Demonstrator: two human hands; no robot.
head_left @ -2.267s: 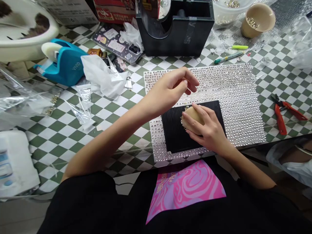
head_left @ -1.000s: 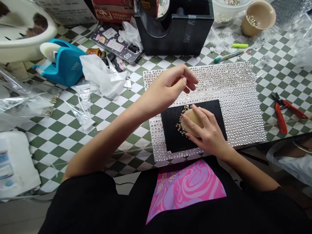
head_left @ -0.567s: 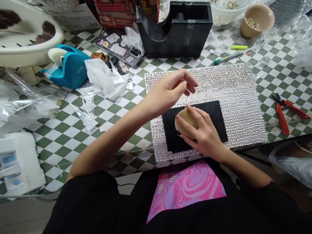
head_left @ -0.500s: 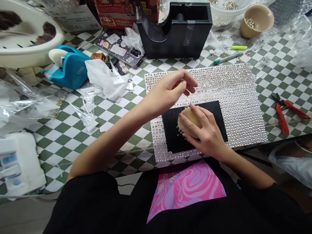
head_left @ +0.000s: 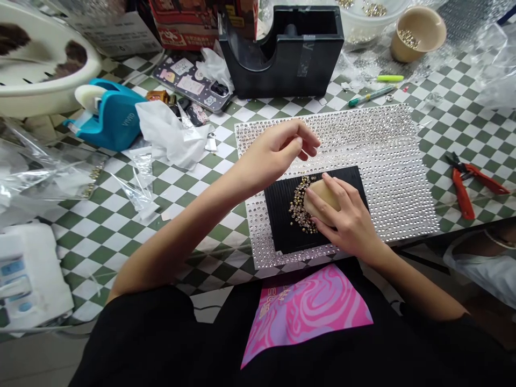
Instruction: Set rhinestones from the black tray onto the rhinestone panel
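Note:
My right hand (head_left: 342, 217) is wrapped over a small beige cup (head_left: 316, 196), whose smooth outside faces up. The cup rests on a black ridged board (head_left: 278, 215); its rim and whatever is under it are hidden. Left of the cup, a heap of small gold and clear rhinestones (head_left: 300, 209) lies spread on the board. My left hand (head_left: 284, 145) hangs loosely curled above the board's far edge, thumb apart from the fingers, with nothing visible in it. Under the board is a white sheet set with rows of rhinestones (head_left: 399, 188).
Red-handled pliers (head_left: 463, 183) lie at the right, and a green pen (head_left: 373, 97) behind the sheet. A large black tape dispenser (head_left: 282, 70), a blue one (head_left: 110, 115), a phone (head_left: 193, 83) and another beige cup (head_left: 419, 35) stand or lie around. Part of another person shows at the right edge.
The beige cup has shifted right and slightly tilted under my right hand, exposing a heap of rhinestones on the board. My left hand stays nearly in place.

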